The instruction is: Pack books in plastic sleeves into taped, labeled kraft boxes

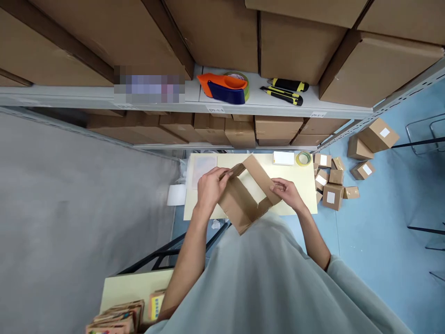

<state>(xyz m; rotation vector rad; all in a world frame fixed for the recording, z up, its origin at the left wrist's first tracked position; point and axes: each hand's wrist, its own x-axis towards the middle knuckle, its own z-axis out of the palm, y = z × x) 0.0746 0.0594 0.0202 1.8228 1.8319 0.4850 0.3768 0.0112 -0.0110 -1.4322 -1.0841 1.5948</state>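
Between my hands, above the pale yellow table [306, 204], is a brown cardboard box [236, 199] opened out into a frame, so the tabletop shows through its middle. It is tilted, with one corner toward my body. My left hand [211, 188] pinches its upper left edge between thumb and fingers. At its right side, my right hand [287, 191] has the fingers and thumb closed on a flap. Behind the box on the table lie a white box [283, 158] and a roll of tape [303, 158].
A shelf [194, 107] above the table carries large cartons, an orange and blue tape dispenser [222, 88] and utility knives [285, 91]. Several small boxes [333, 195] lie on the blue floor at right. A second table [118, 287] with stacked packets stands at lower left.
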